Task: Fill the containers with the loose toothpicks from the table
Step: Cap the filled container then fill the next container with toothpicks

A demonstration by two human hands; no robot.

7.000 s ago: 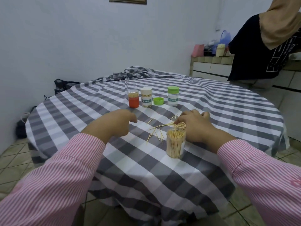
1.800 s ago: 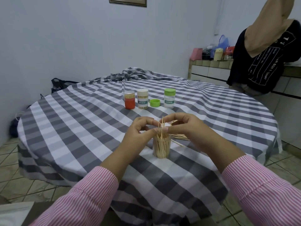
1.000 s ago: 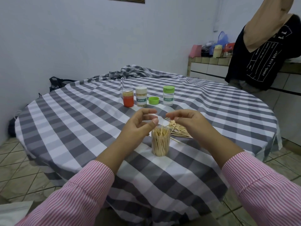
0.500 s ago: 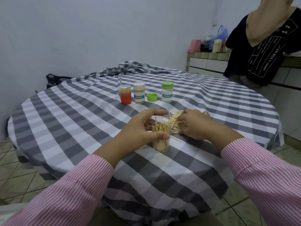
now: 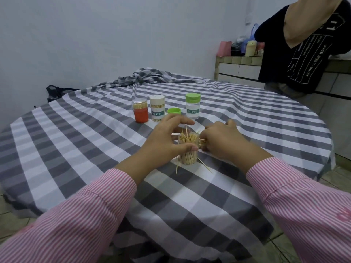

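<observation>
Both arms come in from the bottom edge in long sleeves of pink-and-white pinstripe, thin lines running along each arm. The left sleeve [image 5: 79, 215] ends in a stitched cuff band just short of the wrist; the right sleeve [image 5: 307, 211] shows the same stitched cuff seam. Beyond the cuffs, the left hand [image 5: 167, 137] and right hand [image 5: 220, 139] are bare: no rings, watch or gloves visible.

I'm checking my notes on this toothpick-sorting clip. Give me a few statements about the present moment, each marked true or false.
1. The left hand grips the clear container of toothpicks. True.
2. That clear container has its lid on. False: it is open on top, with toothpicks sticking out.
3. A loose green lid lies between two labelled containers. True.
4. The orange container lies tipped over. False: it stands upright.
5. Stray toothpicks lie by the clear container's base. True.
</observation>
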